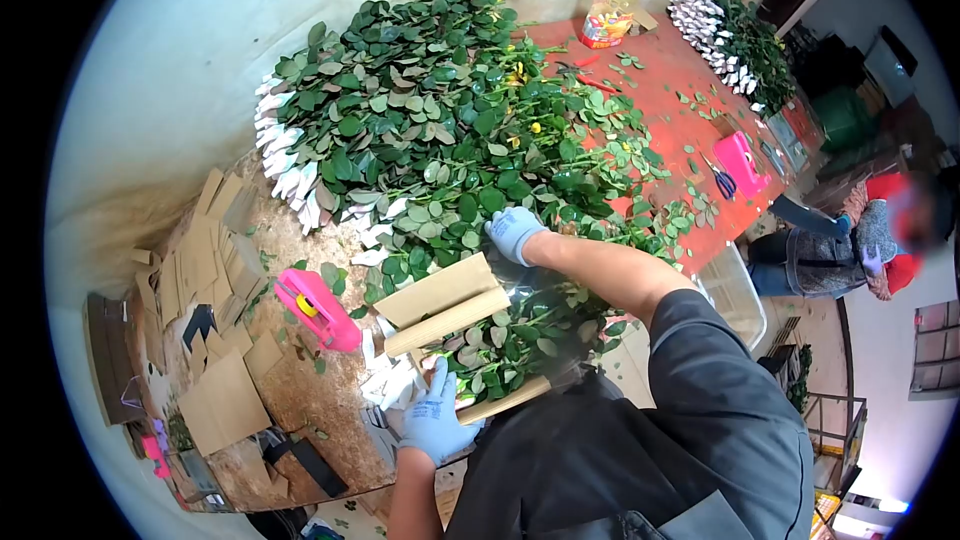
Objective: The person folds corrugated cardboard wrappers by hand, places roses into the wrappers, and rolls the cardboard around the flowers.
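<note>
My left hand (435,420), in a pale blue glove, lies with its fingers stretched out against the lower end of a leafy bundle (500,345), beside white wrapped flower heads (393,380). Brown cardboard (440,295) partly wraps this bundle. Past the cardboard's upper edge, my right hand (515,235), also gloved, has curled fingers at the leaves; what they grip is hidden. A large pile of leafy stems (430,110) with white-wrapped heads spreads behind.
A pink tape dispenser (320,310) and cardboard pieces (225,395) are at left. The red table (660,95) bears blue-handled scissors (720,178), red-handled cutters (595,84), another pink dispenser (740,165) and another bundle (745,50). A person (835,240) stands at right.
</note>
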Demonstrator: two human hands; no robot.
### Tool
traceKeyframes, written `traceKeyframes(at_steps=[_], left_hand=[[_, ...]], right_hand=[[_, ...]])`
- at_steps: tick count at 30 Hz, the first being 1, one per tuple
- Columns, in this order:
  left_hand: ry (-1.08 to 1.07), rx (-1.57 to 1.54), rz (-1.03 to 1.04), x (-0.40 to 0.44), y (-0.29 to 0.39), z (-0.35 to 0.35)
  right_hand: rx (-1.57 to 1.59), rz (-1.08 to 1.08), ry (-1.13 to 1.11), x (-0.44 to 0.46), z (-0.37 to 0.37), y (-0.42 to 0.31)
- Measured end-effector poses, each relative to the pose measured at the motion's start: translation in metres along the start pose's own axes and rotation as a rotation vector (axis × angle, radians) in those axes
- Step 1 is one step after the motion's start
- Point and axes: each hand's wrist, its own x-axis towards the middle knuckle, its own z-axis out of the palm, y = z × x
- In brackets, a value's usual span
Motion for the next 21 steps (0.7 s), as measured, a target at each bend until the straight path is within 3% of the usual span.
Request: traceKeyframes(at_steps=[4, 10, 14, 18, 21], left_hand=[[0.006, -0.003, -0.004, -0.002, -0.003, 0.003], [0.11, -0.196, 0.012, -0.003, -0.002, 0.009], [0.041, -0.045, -0.011, -0.002, -0.007, 0.017], [-0.011, -0.087, -0.051, -0.003, 0.0, 0.002], [-0.029, -0.051, -0.054, -0.004, -0.001, 0.005]], right_hand=[[-0.049, -0.032, -0.017, -0.005, -0.018, 0.002], [-0.176, 0.004, 0.375, -0.024, -0.095, 0.016], [-0.153, -0.144, 0.724, -0.051, -0.145, 0.047], [0.006, -0.181, 0.771, -0.113, -0.187, 0.041], [0.318, -0.265, 0.638, -0.154, -0.182, 0.029]])
